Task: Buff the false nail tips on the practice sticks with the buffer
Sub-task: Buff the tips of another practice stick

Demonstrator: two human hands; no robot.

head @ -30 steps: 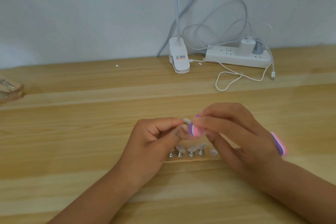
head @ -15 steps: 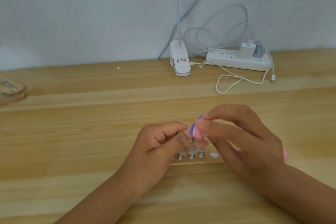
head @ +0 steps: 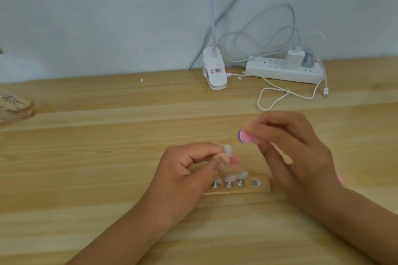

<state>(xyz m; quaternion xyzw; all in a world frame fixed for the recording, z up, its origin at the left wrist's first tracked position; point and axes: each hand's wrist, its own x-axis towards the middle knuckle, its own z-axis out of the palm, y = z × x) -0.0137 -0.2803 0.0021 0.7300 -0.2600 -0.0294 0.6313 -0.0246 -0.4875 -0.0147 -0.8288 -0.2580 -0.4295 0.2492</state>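
Two fingers of the left hand [head: 189, 178], thumb and forefinger, pinch a small stick that is mostly hidden between them; its pale false nail tip [head: 227, 150] pokes out above the fingertips. The right hand [head: 297, 157] grips a pink-and-purple buffer [head: 243, 135], fingers curled around it with the rounded end pointing left. That end sits up and to the right of the held tip, near it but not touching, and is blurred. Just below both hands, three practice sticks [head: 229, 180] stand upright side by side on a narrow holder strip [head: 263, 188], each with a translucent tip on top and a metal foot. A bare round metal disc [head: 255, 183] lies to their right on the same strip. The strip rests on a light wooden table [head: 86, 157]. Against the far wall sit a white clip lamp [head: 214, 74], a white power strip [head: 280, 71] with a charger [head: 294, 58] plugged in, and a looping white cable [head: 273, 90].
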